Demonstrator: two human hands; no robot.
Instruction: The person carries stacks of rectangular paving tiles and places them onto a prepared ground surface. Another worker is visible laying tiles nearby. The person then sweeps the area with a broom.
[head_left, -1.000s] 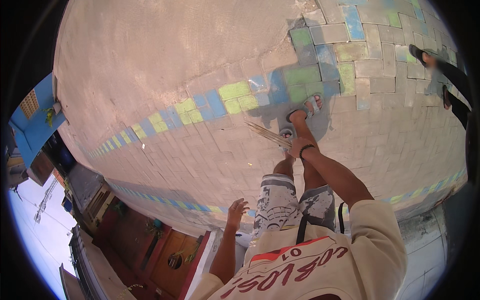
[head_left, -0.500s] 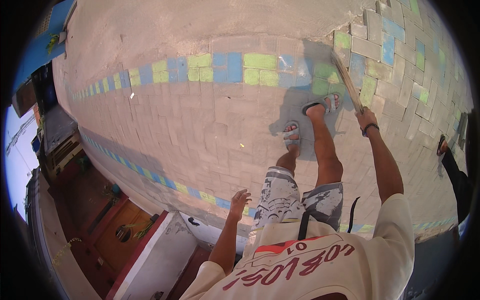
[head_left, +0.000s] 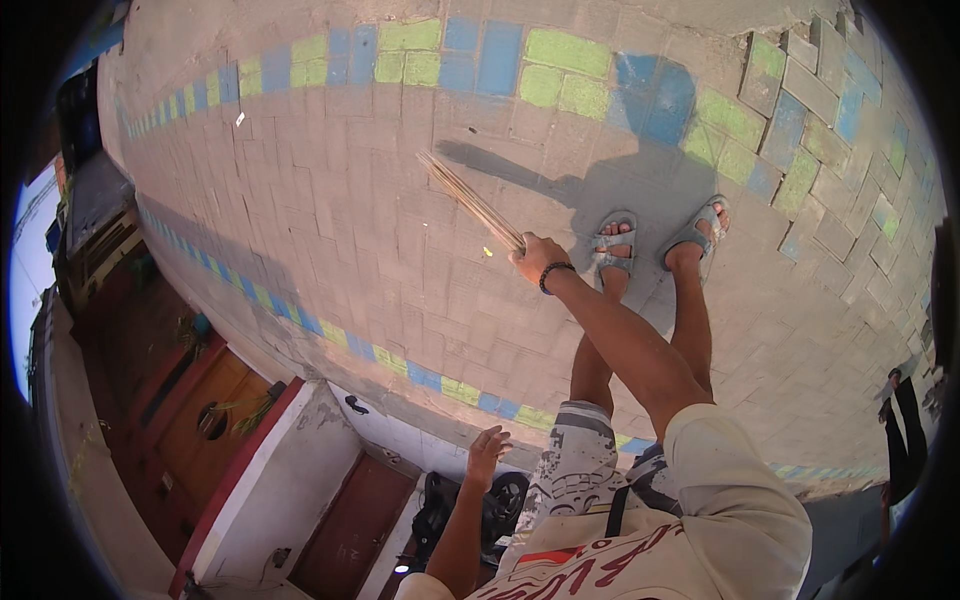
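Observation:
My right hand point(head_left: 538, 258), with a dark bracelet at its wrist, is closed round the near end of a stick broom point(head_left: 470, 203), a bundle of thin pale-brown sticks. The broom reaches out to the far left over grey paving blocks point(head_left: 360, 230), and its shadow lies beside it. Whether its tip touches the ground I cannot tell. Low at my left side, my left hand point(head_left: 487, 456) hangs with nothing in it, its fingers loosely bent and apart. A small yellow scrap point(head_left: 488, 252) lies on the paving just left of my right hand.
My sandalled feet point(head_left: 615, 250) stand on the paving. Bands of blue and green painted blocks point(head_left: 480, 55) run along both sides. A white scrap point(head_left: 240, 119) lies far left. A motorcycle point(head_left: 500, 505) stands by a wall near my left arm. Another person's dark-clothed leg point(head_left: 905, 435) shows at right.
My right arm has swung the broom from the right across to the left, in front of my body. My feet have shifted on the paving, and the view has moved. My left hand still hangs low.

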